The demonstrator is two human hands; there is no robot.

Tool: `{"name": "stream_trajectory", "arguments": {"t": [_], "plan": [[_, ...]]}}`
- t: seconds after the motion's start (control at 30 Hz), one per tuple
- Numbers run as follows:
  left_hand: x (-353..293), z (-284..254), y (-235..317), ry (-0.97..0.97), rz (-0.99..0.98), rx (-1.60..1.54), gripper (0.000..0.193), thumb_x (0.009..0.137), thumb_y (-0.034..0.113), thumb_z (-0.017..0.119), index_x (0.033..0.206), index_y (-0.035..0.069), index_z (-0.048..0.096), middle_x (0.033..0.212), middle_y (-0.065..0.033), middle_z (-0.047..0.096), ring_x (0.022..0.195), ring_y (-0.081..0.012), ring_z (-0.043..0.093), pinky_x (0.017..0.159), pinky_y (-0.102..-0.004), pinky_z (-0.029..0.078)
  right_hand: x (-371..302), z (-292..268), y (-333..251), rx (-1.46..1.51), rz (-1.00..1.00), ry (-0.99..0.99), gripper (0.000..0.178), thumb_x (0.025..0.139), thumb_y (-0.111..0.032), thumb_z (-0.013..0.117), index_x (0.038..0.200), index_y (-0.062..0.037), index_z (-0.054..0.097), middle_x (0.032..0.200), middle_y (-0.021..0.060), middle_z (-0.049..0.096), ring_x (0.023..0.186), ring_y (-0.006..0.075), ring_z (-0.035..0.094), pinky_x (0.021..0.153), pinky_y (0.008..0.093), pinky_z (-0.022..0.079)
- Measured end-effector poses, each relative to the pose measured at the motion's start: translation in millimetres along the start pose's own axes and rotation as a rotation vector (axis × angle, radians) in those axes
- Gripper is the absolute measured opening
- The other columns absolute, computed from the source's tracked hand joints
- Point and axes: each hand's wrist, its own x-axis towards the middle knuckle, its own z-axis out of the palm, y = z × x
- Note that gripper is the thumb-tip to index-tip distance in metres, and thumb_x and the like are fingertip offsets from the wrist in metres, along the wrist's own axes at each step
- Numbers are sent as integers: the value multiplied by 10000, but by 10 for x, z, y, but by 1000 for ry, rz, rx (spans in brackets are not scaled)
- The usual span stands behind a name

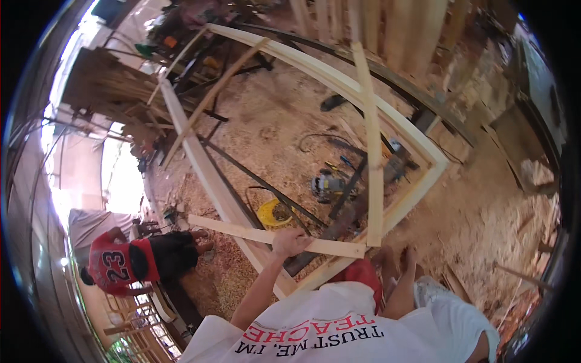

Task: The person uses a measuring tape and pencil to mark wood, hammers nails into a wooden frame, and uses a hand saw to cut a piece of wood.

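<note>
My left hand (290, 242) is closed around a pale wooden strip (233, 229). The strip lies across the near corner of a large timber frame (212, 172), over two of its members. At its right end, the held strip almost meets the lower end of a second strip (374, 175), which runs far across the frame's right side. Another strip (221, 85) crosses the frame at the far left. I cannot see my right hand; bare skin below the frame's right corner looks like legs and feet.
Inside the frame's outline are a yellow bucket (275, 213), a power tool (328, 186) and dark metal bars (257, 178) over shavings. A person in a red shirt (121, 266) bends down at the left. Boards (417, 30) stand at the back; lumber (109, 81) is piled far left.
</note>
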Motion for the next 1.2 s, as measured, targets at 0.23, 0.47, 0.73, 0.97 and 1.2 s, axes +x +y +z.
{"name": "stream_trajectory", "arguments": {"t": [0.23,0.47,0.73,0.97,1.2], "plan": [[-219,309,-87,163,-295,-48,202,820,253,780,794,60,724,739,-123,696,643,-270,662,607,-385,509,691,-465,98,-488,44,-127,375,954,-364,573,1211,-104,655,935,42,692,764,167,619,585,343,474],[1975,244,1152,224,-325,-403,546,1025,277,609,1449,-12,423,1292,-215,599,1081,-292,617,947,-404,485,1438,-128,549,-563,80,-117,474,909,-409,635,1212,-44,654,1047,149,698,921,297,645,749,424,499],[3113,502,1810,296,-710,-179,797,907,126,708,1556,-20,269,1220,-171,613,919,-233,618,770,-325,518,2772,126,998,-557,43,-22,580,868,-456,691,1202,18,654,1148,263,703,1068,443,670,923,511,522],[3005,552,1577,451,-485,-493,681,937,45,615,1544,59,306,1340,-156,554,1215,-255,581,966,-359,542,4758,873,672,-693,-61,-199,563,873,-353,659,1291,19,595,1369,272,575,1259,449,558,1054,499,462],[3639,948,1853,474,-572,-216,672,953,85,603,1551,57,296,1367,-160,527,1236,-258,563,996,-378,515,6569,2305,-55,-654,-763,51,489,906,-185,581,1379,-60,563,1364,164,586,1309,349,522,1084,482,430]]}}
